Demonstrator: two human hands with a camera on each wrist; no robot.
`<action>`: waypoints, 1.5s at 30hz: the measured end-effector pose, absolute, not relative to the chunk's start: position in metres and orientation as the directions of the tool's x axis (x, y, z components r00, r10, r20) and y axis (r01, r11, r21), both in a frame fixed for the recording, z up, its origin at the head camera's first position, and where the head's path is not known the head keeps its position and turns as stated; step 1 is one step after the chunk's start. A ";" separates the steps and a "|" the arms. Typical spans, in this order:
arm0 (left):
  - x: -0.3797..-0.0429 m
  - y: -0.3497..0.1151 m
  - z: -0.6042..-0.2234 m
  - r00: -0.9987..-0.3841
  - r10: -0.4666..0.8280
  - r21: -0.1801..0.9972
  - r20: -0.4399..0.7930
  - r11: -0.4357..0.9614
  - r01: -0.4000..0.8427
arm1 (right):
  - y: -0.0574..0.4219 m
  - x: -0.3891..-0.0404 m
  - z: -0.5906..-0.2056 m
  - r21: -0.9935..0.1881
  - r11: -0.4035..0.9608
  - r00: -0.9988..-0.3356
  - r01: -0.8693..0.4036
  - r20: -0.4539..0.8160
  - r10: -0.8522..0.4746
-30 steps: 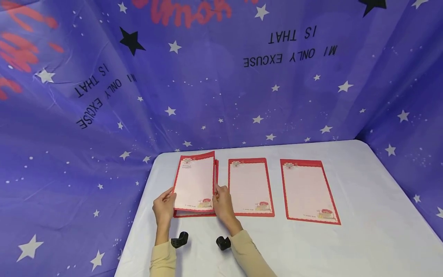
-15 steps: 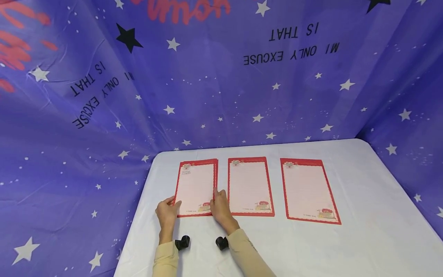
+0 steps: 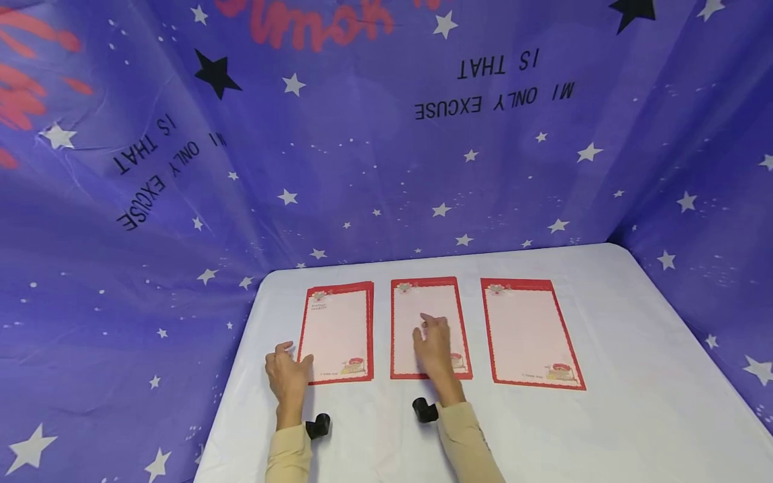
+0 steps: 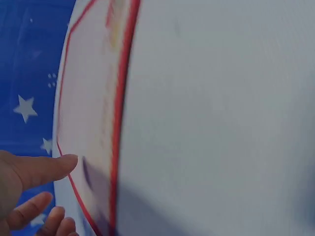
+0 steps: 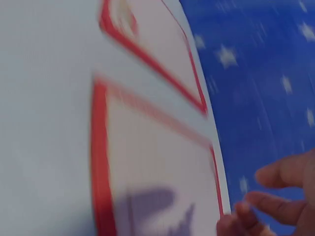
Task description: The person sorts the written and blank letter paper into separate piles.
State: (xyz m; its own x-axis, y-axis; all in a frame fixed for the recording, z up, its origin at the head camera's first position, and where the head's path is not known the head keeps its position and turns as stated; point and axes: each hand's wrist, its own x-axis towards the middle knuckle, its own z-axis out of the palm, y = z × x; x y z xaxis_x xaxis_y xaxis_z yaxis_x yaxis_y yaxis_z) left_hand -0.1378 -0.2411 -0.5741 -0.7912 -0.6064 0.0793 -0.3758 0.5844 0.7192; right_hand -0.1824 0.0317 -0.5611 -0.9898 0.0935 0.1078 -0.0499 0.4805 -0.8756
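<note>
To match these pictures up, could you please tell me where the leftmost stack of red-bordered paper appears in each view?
Head: leftmost stack, left of and below centre, left hand at its lower-left corner.
Left wrist: leftmost stack, left half, running top to bottom.
Right wrist: leftmost stack, at the top, above the middle paper.
Shared landmark: starry backdrop.

Pink papers point(image 3: 335, 335) with red edges on a white desk point(image 3: 374, 436).
Each paper near the desk's far edge has a red-and-yellow picture point(image 3: 354, 365). Past that edge, purple cloth point(image 3: 374, 127) has white stars point(image 3: 445, 25), black stars point(image 3: 217, 74), and red and black writing point(image 3: 495, 100). The sleeves point(image 3: 288, 455) are tan.
</note>
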 end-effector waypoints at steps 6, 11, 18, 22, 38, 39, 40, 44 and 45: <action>-0.149 -0.210 -0.557 -0.841 -0.533 0.746 0.093 0.597 -0.296 | 0.082 -0.185 -0.560 -0.825 0.554 -0.982 0.113 -0.008 0.189; -0.161 -0.166 -0.551 -0.956 -0.295 0.810 -0.002 0.560 -0.175 | 0.102 -0.186 -0.563 -0.826 0.549 -0.985 0.131 -0.046 0.165; -0.166 -0.121 -0.556 -0.994 -0.062 0.801 -0.089 0.588 -0.108 | 0.108 -0.188 -0.571 -0.846 0.510 -0.979 0.153 -0.059 0.195; -0.167 -0.111 -0.555 -0.996 -0.060 0.788 -0.069 0.609 -0.091 | 0.105 -0.185 -0.573 -0.859 0.486 -0.973 0.160 -0.055 0.223; -0.163 -0.085 -0.564 -0.999 -0.029 0.671 0.039 0.741 0.004 | 0.093 -0.178 -0.590 -0.821 0.570 -0.935 0.041 0.169 0.312; -0.163 -0.083 -0.564 -0.999 -0.032 0.676 0.043 0.737 0.005 | 0.094 -0.178 -0.590 -0.824 0.566 -0.936 0.037 0.169 0.308; -0.163 -0.082 -0.565 -0.998 -0.035 0.685 0.046 0.729 0.006 | 0.094 -0.178 -0.589 -0.830 0.558 -0.937 0.030 0.171 0.305; -0.163 -0.077 -0.566 -0.997 -0.073 0.775 0.030 0.632 -0.023 | 0.097 -0.178 -0.588 -0.874 0.487 -0.945 0.013 0.149 0.292; -0.163 -0.076 -0.566 -0.996 -0.081 0.807 0.028 0.589 -0.025 | 0.098 -0.179 -0.587 -0.886 0.464 -0.945 0.009 0.144 0.294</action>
State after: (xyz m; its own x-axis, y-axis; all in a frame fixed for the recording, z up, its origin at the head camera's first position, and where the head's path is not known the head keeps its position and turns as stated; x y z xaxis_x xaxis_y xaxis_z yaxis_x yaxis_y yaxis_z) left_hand -0.1626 -0.0758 -0.5659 -0.9964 -0.0807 0.0279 -0.0251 0.5894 0.8075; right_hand -0.1786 0.0984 -0.5871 -0.9448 0.2940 0.1444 0.0090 0.4641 -0.8858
